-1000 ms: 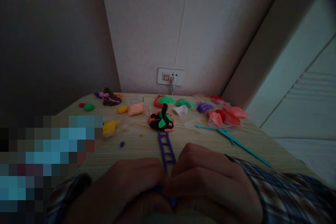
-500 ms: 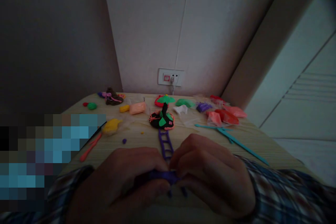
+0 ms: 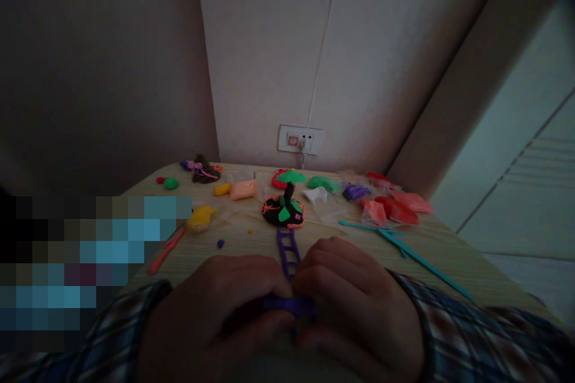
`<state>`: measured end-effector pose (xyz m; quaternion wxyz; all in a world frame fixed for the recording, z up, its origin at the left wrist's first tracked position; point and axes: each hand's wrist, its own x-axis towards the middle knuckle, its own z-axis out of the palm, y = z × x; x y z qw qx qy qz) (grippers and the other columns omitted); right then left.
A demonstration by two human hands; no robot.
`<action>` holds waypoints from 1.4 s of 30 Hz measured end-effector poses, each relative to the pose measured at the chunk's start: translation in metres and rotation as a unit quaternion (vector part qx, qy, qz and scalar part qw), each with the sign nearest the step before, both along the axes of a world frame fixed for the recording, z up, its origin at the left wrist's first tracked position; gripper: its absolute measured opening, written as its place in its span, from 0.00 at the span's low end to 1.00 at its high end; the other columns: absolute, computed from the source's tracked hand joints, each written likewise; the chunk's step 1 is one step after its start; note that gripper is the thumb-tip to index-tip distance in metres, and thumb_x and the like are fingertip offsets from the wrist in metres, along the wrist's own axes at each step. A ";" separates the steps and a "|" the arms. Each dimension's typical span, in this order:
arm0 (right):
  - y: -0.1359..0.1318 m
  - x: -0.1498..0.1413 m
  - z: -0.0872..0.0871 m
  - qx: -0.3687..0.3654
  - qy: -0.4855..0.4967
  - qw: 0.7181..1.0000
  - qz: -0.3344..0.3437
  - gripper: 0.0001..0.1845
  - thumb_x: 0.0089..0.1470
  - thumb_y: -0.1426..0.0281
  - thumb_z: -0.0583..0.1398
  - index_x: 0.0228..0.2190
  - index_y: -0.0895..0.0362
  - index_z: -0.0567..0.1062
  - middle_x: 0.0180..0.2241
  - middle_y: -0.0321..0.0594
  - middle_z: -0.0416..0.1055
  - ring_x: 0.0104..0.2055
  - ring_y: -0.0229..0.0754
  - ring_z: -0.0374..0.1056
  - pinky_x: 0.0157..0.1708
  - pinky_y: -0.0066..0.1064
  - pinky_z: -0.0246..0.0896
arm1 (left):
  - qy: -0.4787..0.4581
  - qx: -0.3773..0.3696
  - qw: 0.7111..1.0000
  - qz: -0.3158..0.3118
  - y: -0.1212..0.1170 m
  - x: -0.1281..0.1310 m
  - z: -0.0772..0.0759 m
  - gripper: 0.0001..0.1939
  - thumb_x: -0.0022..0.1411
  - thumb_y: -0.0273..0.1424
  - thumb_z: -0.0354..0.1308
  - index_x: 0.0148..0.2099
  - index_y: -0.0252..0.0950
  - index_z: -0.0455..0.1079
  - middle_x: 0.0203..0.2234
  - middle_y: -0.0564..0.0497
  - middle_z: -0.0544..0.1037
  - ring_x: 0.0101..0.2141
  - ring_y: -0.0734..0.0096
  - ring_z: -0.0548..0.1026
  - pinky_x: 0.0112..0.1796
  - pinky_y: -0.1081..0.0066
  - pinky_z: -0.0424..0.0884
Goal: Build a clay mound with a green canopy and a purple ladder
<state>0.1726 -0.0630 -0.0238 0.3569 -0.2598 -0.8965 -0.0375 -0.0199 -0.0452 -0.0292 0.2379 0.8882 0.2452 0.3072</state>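
Observation:
A strip of purple modelling clay (image 3: 290,305) is pinched between the thumb and fingers of my left hand (image 3: 215,296). My right hand (image 3: 359,299) curls around the strip's right end, its thumb a little below the clay; its fingertips are partly hidden. Beyond my hands lies a purple clay ladder (image 3: 288,248), its near end covered by them. The ladder's far end meets a black clay base (image 3: 274,210) edged in orange-pink, which carries a small tree with a green top (image 3: 291,176).
Teal modelling tools (image 3: 417,257) lie to the right, a coral tool (image 3: 166,251) to the left. Bagged clay in red (image 3: 399,210), purple (image 3: 357,191), green (image 3: 323,183) and peach (image 3: 244,189) spreads across the back. A brown clay figure (image 3: 204,170) stands far left. A purple bit (image 3: 220,243) lies nearer.
My right thumb has dropped away from the purple strip, and more of the strip's right end shows. The whole view has shifted slightly, with the table things appearing further right.

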 end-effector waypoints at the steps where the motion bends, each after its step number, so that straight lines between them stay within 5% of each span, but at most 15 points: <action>1: -0.001 0.000 0.001 0.013 -0.010 1.000 0.003 0.23 0.63 0.61 0.45 0.25 0.61 0.69 0.22 0.39 0.67 0.25 0.36 0.60 0.25 0.29 0.53 | -0.002 0.016 1.000 -0.006 0.000 0.000 0.000 0.05 0.60 0.28 0.52 0.32 0.40 0.67 0.25 0.61 0.74 0.25 0.79 0.69 0.28 0.81 0.65; 8: -0.004 -0.006 -0.005 0.107 -0.006 0.994 0.013 0.19 0.61 0.73 0.49 0.19 0.59 0.67 0.18 0.33 0.62 0.22 0.33 0.55 0.25 0.30 0.48 | 0.007 0.104 0.992 -0.066 0.000 0.002 0.003 0.11 0.64 0.30 0.44 0.31 0.40 0.63 0.23 0.59 0.73 0.22 0.80 0.69 0.23 0.80 0.63; 14: -0.005 -0.001 -0.002 0.121 -0.007 0.993 0.014 0.18 0.57 0.77 0.48 0.18 0.58 0.66 0.17 0.34 0.61 0.22 0.34 0.55 0.25 0.31 0.48 | 0.031 0.226 0.974 0.001 -0.007 0.002 0.008 0.11 0.65 0.29 0.42 0.32 0.41 0.62 0.24 0.58 0.74 0.22 0.78 0.70 0.22 0.75 0.61; 21: -0.002 0.011 0.003 0.061 -0.006 0.998 0.005 0.12 0.58 0.74 0.50 0.25 0.60 0.70 0.21 0.37 0.67 0.24 0.36 0.59 0.27 0.31 0.52 | 0.077 0.206 0.972 0.080 -0.008 -0.003 0.004 0.16 0.66 0.29 0.39 0.46 0.44 0.67 0.31 0.59 0.76 0.25 0.77 0.71 0.28 0.76 0.63; 28: 0.004 0.012 -0.006 0.062 0.076 0.995 -0.021 0.12 0.59 0.72 0.50 0.27 0.59 0.69 0.22 0.37 0.66 0.25 0.36 0.59 0.26 0.29 0.52 | 0.149 0.168 0.966 0.126 0.002 -0.005 0.009 0.16 0.66 0.30 0.38 0.37 0.39 0.68 0.27 0.55 0.76 0.26 0.74 0.74 0.28 0.74 0.65; 32: 0.014 0.016 -0.005 0.011 0.075 0.996 -0.044 0.09 0.58 0.75 0.51 0.32 0.60 0.71 0.29 0.41 0.70 0.31 0.36 0.65 0.30 0.26 0.60 | 0.238 0.193 0.933 0.187 0.004 -0.008 0.007 0.17 0.66 0.34 0.37 0.33 0.37 0.65 0.22 0.55 0.74 0.22 0.71 0.72 0.26 0.71 0.62; 36: 0.022 0.018 -0.005 -0.030 0.087 0.993 -0.074 0.12 0.57 0.80 0.48 0.35 0.62 0.71 0.30 0.42 0.72 0.30 0.33 0.67 0.30 0.23 0.64 | 0.284 0.226 0.909 0.204 0.002 -0.010 0.004 0.17 0.67 0.31 0.36 0.35 0.37 0.65 0.25 0.53 0.75 0.24 0.68 0.73 0.27 0.68 0.61; 42: 0.014 0.015 -0.003 -0.123 0.134 0.980 -0.081 0.11 0.57 0.79 0.48 0.34 0.61 0.69 0.27 0.37 0.71 0.26 0.30 0.67 0.27 0.20 0.63 | 0.267 0.246 0.914 0.181 0.003 -0.010 0.002 0.14 0.65 0.27 0.39 0.40 0.37 0.67 0.35 0.50 0.75 0.33 0.66 0.73 0.32 0.68 0.64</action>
